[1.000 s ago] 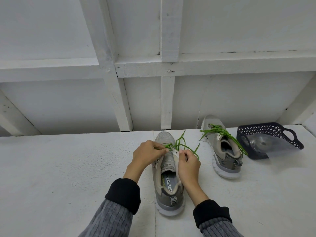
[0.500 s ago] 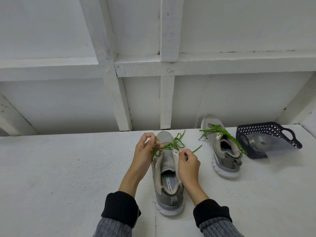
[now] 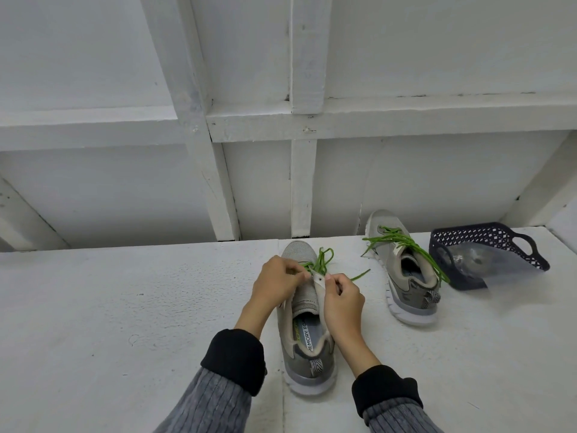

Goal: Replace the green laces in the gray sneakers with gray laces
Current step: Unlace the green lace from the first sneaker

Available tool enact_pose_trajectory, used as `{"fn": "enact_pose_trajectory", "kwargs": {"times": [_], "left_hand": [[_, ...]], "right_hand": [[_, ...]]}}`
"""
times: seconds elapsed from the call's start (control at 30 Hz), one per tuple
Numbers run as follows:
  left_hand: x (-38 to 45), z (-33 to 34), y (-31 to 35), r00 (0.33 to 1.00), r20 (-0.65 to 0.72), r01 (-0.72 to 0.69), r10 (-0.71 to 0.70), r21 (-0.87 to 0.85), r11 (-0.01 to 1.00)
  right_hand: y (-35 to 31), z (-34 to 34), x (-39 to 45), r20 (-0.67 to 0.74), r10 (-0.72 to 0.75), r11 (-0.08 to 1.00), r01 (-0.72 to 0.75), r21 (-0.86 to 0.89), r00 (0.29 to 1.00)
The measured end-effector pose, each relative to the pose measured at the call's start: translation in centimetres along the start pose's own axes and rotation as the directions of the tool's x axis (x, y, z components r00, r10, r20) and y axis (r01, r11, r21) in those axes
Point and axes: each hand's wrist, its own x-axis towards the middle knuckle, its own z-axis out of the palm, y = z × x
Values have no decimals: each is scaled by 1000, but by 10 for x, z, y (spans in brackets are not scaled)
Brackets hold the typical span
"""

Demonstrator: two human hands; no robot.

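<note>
Both hands work over the near sneaker (image 3: 307,335), its heel toward the person. The right hand (image 3: 342,300) pinches the sneaker's right eyelet flap; the left hand (image 3: 276,284) pinches the green lace (image 3: 321,260) just beyond. Farther right of the hands stands the second sneaker (image 3: 402,276), green lace (image 3: 402,242) loose, then a dark basket (image 3: 487,254).
</note>
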Motion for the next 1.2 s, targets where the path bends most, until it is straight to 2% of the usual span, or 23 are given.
{"fn": "enact_pose_trajectory", "kwargs": {"times": [0.1, 0.13, 0.2, 0.27, 0.33, 0.37, 0.43, 0.53, 0.6, 0.7, 0.8, 0.9, 0.97, 1.0, 1.2], "left_hand": [[-7, 4, -2, 995, -89, -63, 40, -270, 961], [-11, 5, -4, 994, -107, -69, 26, -422, 904], [-15, 5, -10, 991, -130, -81, -12, -688, 721], [-17, 2, -18, 982, -170, -91, -81, -808, 582], [-17, -3, -25, 967, -208, -106, -150, -857, 504], [-18, -5, -28, 957, -228, -108, -181, -855, 508], [-20, -10, -34, 921, -302, -90, -246, -780, 620], [-25, -17, -49, 883, -428, -61, -193, -511, 857], [-28, -17, -63, 901, -402, 24, -161, -324, 946], [-31, -11, -77, 926, -297, 183, -235, -194, 964], [-33, -3, -70, 918, -326, 242, -227, 8, 970], [-32, -5, -46, 937, -342, 74, -76, -18, 997], [-29, -8, -34, 952, -305, -56, 23, -100, 993], [-25, -9, -28, 961, -274, -68, 34, -116, 991], [-9, -4, -3, 980, -92, 172, -174, -25, 985]], "right_hand": [[0, 0, 0, 3, -8, 1000, 8, -3, 1000], [0, 0, 1, 5, -9, 1000, 9, -2, 1000], [-2, -1, 1, 7, -6, 1000, 6, 3, 1000], [-1, -1, 1, 10, -6, 1000, 6, 2, 1000], [2, -1, 1, 12, -4, 1000, 4, 2, 1000], [3, 0, 1, 14, -2, 1000, 2, 3, 1000], [4, 0, 1, 13, 1, 1000, -1, 3, 1000], [4, -1, 2, 6, -4, 1000, 4, 4, 1000], [5, 0, 2, 3, -3, 1000, 3, 9, 1000], [6, 1, 2, -1, 8, 1000, -8, 26, 1000], [4, 0, 3, 15, 17, 999, -17, 48, 1000], [0, -2, 4, 36, 6, 999, -8, 38, 999], [-1, -3, 4, 39, 5, 1000, -6, 18, 999], [-1, -3, 4, 42, 6, 1000, -7, 13, 999], [-2, -4, 11, 73, 5, 999, -2, -47, 997]]}}
